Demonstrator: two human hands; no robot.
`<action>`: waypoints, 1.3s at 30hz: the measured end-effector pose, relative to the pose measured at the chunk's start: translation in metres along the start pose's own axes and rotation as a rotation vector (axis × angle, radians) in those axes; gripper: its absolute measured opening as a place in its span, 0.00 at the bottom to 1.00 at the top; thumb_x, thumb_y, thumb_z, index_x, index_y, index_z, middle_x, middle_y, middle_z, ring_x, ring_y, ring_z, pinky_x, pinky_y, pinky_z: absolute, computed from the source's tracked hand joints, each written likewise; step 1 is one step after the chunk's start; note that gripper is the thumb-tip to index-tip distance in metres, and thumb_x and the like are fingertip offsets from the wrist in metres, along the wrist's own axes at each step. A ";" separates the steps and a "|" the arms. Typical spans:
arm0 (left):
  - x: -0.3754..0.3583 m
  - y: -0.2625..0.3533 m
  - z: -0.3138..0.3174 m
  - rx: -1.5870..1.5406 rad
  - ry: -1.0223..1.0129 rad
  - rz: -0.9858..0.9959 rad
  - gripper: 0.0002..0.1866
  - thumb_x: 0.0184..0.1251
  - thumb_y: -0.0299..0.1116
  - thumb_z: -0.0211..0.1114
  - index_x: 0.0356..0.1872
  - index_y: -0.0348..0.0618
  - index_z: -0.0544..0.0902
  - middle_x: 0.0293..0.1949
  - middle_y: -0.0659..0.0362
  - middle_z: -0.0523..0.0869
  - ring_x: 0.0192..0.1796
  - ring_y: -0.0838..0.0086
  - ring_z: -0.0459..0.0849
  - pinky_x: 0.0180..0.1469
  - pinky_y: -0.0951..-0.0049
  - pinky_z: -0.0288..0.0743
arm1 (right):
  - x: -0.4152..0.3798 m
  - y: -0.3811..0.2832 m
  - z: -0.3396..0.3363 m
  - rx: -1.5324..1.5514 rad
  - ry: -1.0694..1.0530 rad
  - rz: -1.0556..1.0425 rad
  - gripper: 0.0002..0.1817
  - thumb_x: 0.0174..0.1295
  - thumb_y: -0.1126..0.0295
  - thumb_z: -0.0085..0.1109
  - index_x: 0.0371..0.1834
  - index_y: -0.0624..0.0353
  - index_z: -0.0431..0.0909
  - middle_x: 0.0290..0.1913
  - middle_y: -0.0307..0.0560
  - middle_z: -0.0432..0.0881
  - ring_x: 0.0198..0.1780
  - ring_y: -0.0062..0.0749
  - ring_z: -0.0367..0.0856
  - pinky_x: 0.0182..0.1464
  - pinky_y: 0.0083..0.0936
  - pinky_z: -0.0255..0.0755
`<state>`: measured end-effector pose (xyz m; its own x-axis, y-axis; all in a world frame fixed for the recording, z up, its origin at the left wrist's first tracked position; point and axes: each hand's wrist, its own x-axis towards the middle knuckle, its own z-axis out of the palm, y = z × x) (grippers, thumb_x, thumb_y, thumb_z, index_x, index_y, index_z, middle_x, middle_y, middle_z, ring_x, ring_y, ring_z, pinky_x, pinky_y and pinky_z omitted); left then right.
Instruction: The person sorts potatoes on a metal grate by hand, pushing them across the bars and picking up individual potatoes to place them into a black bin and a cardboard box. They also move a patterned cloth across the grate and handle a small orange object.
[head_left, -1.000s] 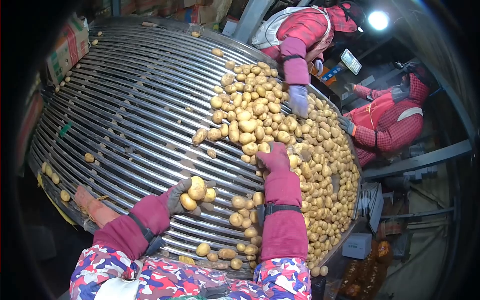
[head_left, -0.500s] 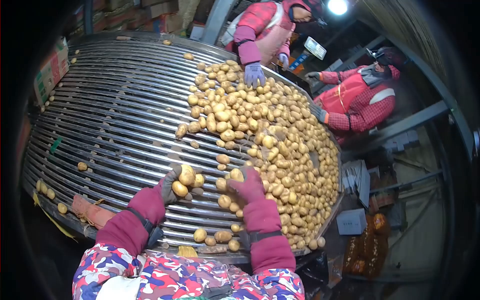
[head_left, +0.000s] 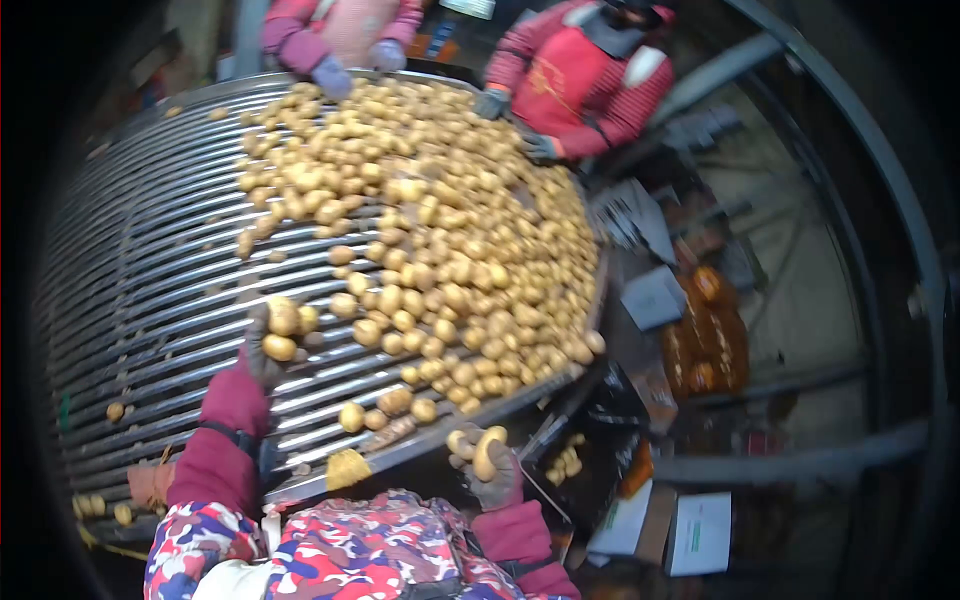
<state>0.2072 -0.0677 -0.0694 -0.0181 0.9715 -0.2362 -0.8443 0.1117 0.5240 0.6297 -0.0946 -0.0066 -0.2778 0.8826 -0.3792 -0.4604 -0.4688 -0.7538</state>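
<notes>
My left hand (head_left: 258, 348), in a dark glove, is curled around a few potatoes (head_left: 283, 316) low over the metal roller bars (head_left: 190, 300). Some of its fingers are hidden behind them. Past the front rim of the roller table, my right hand (head_left: 497, 487) grips potatoes (head_left: 490, 455), at least two showing. The large potato heap (head_left: 440, 240) covers the right part of the rollers. Several loose potatoes (head_left: 352, 417) lie near the front rim, between my arms.
Two co-workers stand across the table; one gloved hand (head_left: 332, 77) touches the heap, while another person's hand (head_left: 541, 147) rests at its far edge. Below right are a dark container with potatoes (head_left: 565, 462), a white box (head_left: 653, 298), orange-brown net sacks (head_left: 705, 340) and a metal frame bar (head_left: 790, 468).
My right hand has moved from the heap back over the front rim, carrying potatoes. My left hand still has its potatoes. The view has swung right, and the co-worker at right has both hands at the heap's edge.
</notes>
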 end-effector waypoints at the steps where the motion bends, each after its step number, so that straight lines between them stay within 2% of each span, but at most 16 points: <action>1: 0.001 -0.002 0.000 0.007 0.022 0.007 0.45 0.66 0.72 0.56 0.72 0.45 0.69 0.55 0.50 0.83 0.41 0.64 0.87 0.30 0.72 0.82 | -0.008 0.006 -0.011 0.014 -0.028 0.007 0.33 0.65 0.48 0.63 0.61 0.67 0.75 0.55 0.51 0.81 0.55 0.41 0.80 0.53 0.38 0.78; 4: 0.001 -0.001 0.022 0.076 0.071 0.014 0.39 0.70 0.68 0.55 0.69 0.45 0.72 0.53 0.52 0.83 0.41 0.64 0.86 0.29 0.76 0.82 | -0.025 -0.007 0.008 -0.011 0.035 -0.031 0.33 0.61 0.42 0.64 0.58 0.59 0.78 0.50 0.39 0.81 0.52 0.29 0.79 0.51 0.31 0.78; 8: 0.000 0.001 0.061 0.106 0.107 -0.108 0.40 0.68 0.66 0.59 0.68 0.43 0.72 0.52 0.50 0.84 0.42 0.62 0.88 0.27 0.76 0.82 | -0.034 -0.009 -0.017 0.124 0.022 -0.092 0.28 0.61 0.46 0.66 0.57 0.52 0.79 0.57 0.35 0.79 0.58 0.29 0.78 0.55 0.35 0.77; 12: -0.010 -0.053 0.131 0.259 -0.227 -0.201 0.45 0.67 0.71 0.54 0.72 0.45 0.68 0.56 0.50 0.83 0.45 0.57 0.88 0.29 0.71 0.83 | -0.053 -0.013 -0.059 0.235 -0.017 -0.180 0.28 0.59 0.47 0.68 0.56 0.53 0.79 0.56 0.37 0.78 0.57 0.28 0.78 0.54 0.34 0.78; 16: -0.007 -0.149 0.209 0.430 -0.578 -0.541 0.48 0.65 0.72 0.57 0.73 0.43 0.66 0.61 0.48 0.81 0.53 0.54 0.86 0.39 0.63 0.85 | -0.090 -0.033 -0.097 0.263 0.066 -0.333 0.30 0.58 0.46 0.70 0.55 0.55 0.78 0.55 0.39 0.78 0.56 0.29 0.78 0.51 0.34 0.79; 17: -0.014 -0.177 0.237 0.444 -0.633 -0.608 0.48 0.64 0.71 0.58 0.73 0.43 0.65 0.60 0.48 0.81 0.54 0.54 0.86 0.41 0.63 0.85 | -0.103 -0.038 -0.112 0.255 0.026 -0.390 0.27 0.60 0.47 0.68 0.53 0.57 0.80 0.61 0.46 0.77 0.60 0.34 0.78 0.55 0.37 0.80; 21: -0.042 -0.288 0.309 0.404 -0.785 -1.061 0.42 0.66 0.63 0.63 0.71 0.42 0.70 0.60 0.49 0.81 0.56 0.56 0.84 0.49 0.60 0.84 | -0.169 -0.047 -0.150 0.293 0.184 -0.471 0.28 0.61 0.47 0.67 0.54 0.56 0.78 0.54 0.38 0.77 0.56 0.26 0.76 0.54 0.29 0.76; 24: -0.071 -0.356 0.346 0.672 -0.792 -1.183 0.26 0.72 0.49 0.63 0.61 0.42 0.77 0.55 0.52 0.83 0.56 0.63 0.83 0.57 0.61 0.80 | -0.218 -0.016 -0.196 0.407 0.635 -0.446 0.27 0.62 0.55 0.70 0.60 0.57 0.78 0.47 0.39 0.82 0.47 0.26 0.81 0.50 0.28 0.77; 26: -0.082 -0.419 0.338 0.643 -0.655 -1.369 0.29 0.75 0.57 0.57 0.64 0.47 0.77 0.54 0.59 0.84 0.54 0.68 0.83 0.51 0.66 0.80 | -0.239 -0.004 -0.219 0.462 0.878 -0.447 0.24 0.62 0.60 0.71 0.59 0.59 0.81 0.46 0.41 0.84 0.45 0.29 0.84 0.51 0.29 0.78; 27: -0.091 -0.427 0.347 0.579 -0.751 -1.379 0.28 0.75 0.56 0.58 0.64 0.47 0.77 0.53 0.59 0.84 0.53 0.69 0.82 0.52 0.66 0.81 | -0.252 0.044 -0.277 -0.214 0.941 -0.580 0.21 0.63 0.59 0.70 0.53 0.62 0.84 0.49 0.43 0.85 0.49 0.31 0.84 0.53 0.30 0.78; 28: -0.097 -0.433 0.355 0.509 -0.845 -1.383 0.27 0.75 0.54 0.58 0.64 0.47 0.77 0.52 0.60 0.84 0.52 0.70 0.82 0.52 0.67 0.81 | -0.269 0.066 -0.310 -0.029 1.070 -0.486 0.21 0.62 0.58 0.69 0.50 0.63 0.85 0.50 0.44 0.86 0.50 0.32 0.85 0.54 0.30 0.78; 29: -0.093 -0.460 0.324 0.485 -0.556 -1.483 0.25 0.76 0.50 0.60 0.65 0.44 0.74 0.53 0.51 0.82 0.48 0.60 0.84 0.50 0.50 0.83 | -0.288 0.086 -0.332 -0.104 1.076 -0.450 0.21 0.66 0.58 0.66 0.54 0.61 0.82 0.52 0.43 0.84 0.53 0.33 0.83 0.54 0.33 0.79; 30: -0.091 -0.465 0.318 0.489 -0.563 -1.492 0.25 0.76 0.50 0.60 0.65 0.44 0.74 0.53 0.51 0.82 0.48 0.60 0.84 0.50 0.50 0.83 | -0.301 0.098 -0.344 -0.176 1.081 -0.412 0.21 0.69 0.58 0.63 0.59 0.59 0.78 0.54 0.43 0.82 0.56 0.34 0.81 0.54 0.36 0.80; 32: -0.089 -0.467 0.305 0.939 -0.683 -1.205 0.24 0.76 0.47 0.61 0.65 0.46 0.75 0.52 0.51 0.82 0.48 0.58 0.85 0.49 0.49 0.84 | -0.311 0.086 -0.323 0.023 1.014 -0.459 0.24 0.70 0.55 0.61 0.63 0.57 0.76 0.56 0.42 0.81 0.57 0.35 0.81 0.55 0.37 0.80; 34: -0.077 -0.465 0.283 0.774 -0.769 -1.197 0.22 0.75 0.43 0.63 0.63 0.44 0.76 0.47 0.50 0.84 0.48 0.60 0.86 0.48 0.54 0.84 | -0.310 0.054 -0.287 0.214 0.921 -0.502 0.26 0.71 0.52 0.59 0.66 0.54 0.74 0.58 0.41 0.80 0.58 0.36 0.81 0.55 0.38 0.80; 39: -0.066 -0.411 0.295 0.831 -0.598 -1.046 0.17 0.75 0.34 0.62 0.58 0.38 0.81 0.47 0.56 0.87 0.50 0.69 0.86 0.51 0.66 0.82 | -0.270 -0.009 -0.271 0.484 0.543 -0.508 0.33 0.68 0.41 0.58 0.72 0.43 0.69 0.64 0.41 0.78 0.61 0.41 0.80 0.55 0.47 0.82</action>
<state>0.7139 -0.1159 -0.0277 0.7913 0.2905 -0.5379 0.2164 0.6898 0.6909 0.9375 -0.3197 -0.0433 0.4392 0.8252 -0.3551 -0.7593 0.1296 -0.6378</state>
